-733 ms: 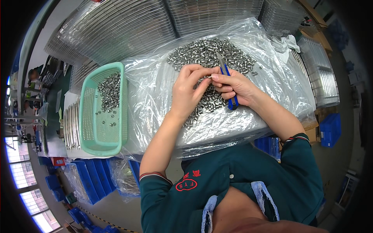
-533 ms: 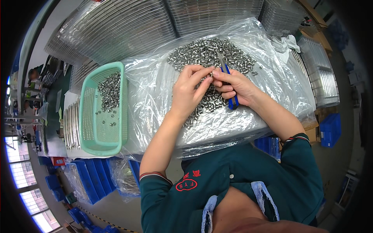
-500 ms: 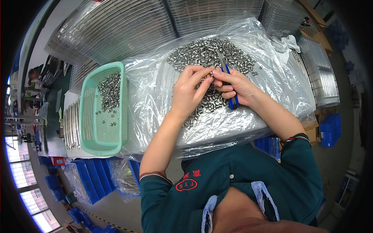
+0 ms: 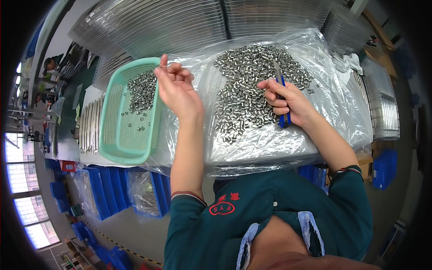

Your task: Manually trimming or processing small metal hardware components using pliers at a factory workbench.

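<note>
Evidently the right hand is clamped on a blue utility knife, gripped by the lower fingers against the palm, blade pointing away from the body; probably held so to leave thumb and forefinger free. Left hand is palm-up over the right rim of a green basket, fingers apart; cannot tell whether anything small sits at the thumb tip. Small metal rings lie heaped between the hands and beyond the right one, on a clear plastic sheet, presumably laid to protect the surface below. More rings sit in the basket, mostly toward its far end; its place just left of the heap seems chosen for easy reach. Farther out: metal rods to the left, a white cloth to the right. Writing: red stitched marks on the green shirt, content not transcribed; no label noted on the knife or basket.
</note>
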Motion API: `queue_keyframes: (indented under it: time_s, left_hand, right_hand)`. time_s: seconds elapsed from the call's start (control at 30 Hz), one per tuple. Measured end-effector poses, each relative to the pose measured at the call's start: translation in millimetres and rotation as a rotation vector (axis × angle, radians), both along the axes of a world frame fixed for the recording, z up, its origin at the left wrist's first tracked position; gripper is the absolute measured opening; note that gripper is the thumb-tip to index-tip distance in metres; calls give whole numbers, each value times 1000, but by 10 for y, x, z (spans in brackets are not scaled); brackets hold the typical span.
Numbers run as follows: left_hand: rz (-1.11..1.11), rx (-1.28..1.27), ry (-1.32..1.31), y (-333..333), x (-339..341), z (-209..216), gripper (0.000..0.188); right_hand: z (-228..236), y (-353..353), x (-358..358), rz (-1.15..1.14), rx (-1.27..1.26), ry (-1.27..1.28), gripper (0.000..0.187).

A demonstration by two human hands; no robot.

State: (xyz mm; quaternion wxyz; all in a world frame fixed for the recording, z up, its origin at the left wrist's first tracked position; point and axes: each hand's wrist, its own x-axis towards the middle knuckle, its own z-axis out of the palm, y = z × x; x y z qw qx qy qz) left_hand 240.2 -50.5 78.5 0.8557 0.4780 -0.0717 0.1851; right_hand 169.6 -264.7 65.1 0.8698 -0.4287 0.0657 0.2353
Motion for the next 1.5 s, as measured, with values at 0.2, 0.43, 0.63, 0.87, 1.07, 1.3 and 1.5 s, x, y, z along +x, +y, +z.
queue_keyframes:
  time_s: [0.2, 0.43, 0.63, 0.87, 1.07, 1.3, 1.5]
  left_hand:
    - [-172, -43, 147, 53, 7, -26, 40]
    - [28, 1094, -62, -107, -39, -135, 18]
    - [55, 1531, -99, -45, 66, -361, 18]
    - [11, 1549, -1, -39, 99, -415, 16]
    - [33, 1604, 69, -37, 89, -387, 16]
    - [79, 1617, -39, -64, 102, -427, 16]
    - [38, 1280, -11, -134, 57, -285, 13]
  right_hand:
    - [-12, 22, 10, -31, 10, 49, 25]
    - [18, 15, 13, -85, 30, 33, 20]
    - [90, 26, -18, -30, -7, -4, 26]
    - [58, 8, -18, -35, 21, -3, 23]
    - [51, 16, -5, -23, 10, 4, 22]
    - [24, 23, 8, -11, 13, 12, 22]
    - [47, 14, 3, -14, -16, 15, 23]
